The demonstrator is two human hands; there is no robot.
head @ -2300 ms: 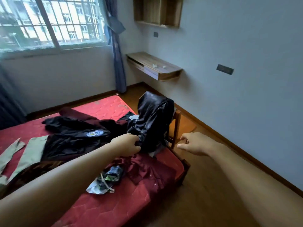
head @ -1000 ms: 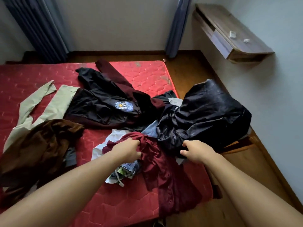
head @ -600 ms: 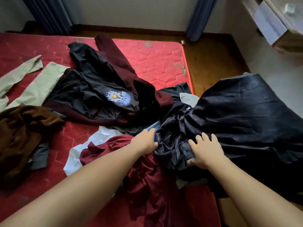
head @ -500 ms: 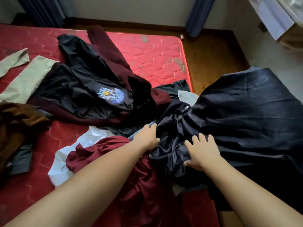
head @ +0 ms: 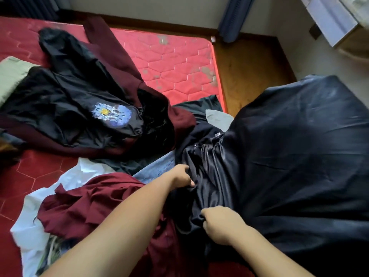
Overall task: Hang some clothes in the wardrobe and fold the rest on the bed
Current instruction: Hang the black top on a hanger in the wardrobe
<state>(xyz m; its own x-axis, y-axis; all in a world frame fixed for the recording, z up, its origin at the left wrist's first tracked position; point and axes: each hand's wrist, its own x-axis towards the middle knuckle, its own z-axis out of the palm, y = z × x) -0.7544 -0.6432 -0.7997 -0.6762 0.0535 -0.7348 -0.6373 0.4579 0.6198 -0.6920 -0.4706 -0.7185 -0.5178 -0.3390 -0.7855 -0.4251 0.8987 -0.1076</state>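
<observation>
Head view looks down on a red quilted mattress strewn with clothes. Both hands are in the pile at its right edge. The left hand has its fingers curled into the gathered, shiny folds of a black satin garment, pinching a bunch of cloth. The right hand, nearer the camera, is closed in a fist round another bunch of the same fabric. The black satin garment spreads wide to the right, past the mattress edge, and hides whatever lies beneath it there. Under the left forearm lies a crumpled maroon shirt, and beneath that a white garment shows at the lower left. A strip of blue denim peeks out just beside the left hand, between the maroon shirt and the black satin. Farther back on the mattress a black jacket with a blue and white print rests on a dark maroon garment. A beige garment shows at the left edge. Beyond the mattress are a wooden floor, a blue curtain and a wall-mounted shelf at the top right.
</observation>
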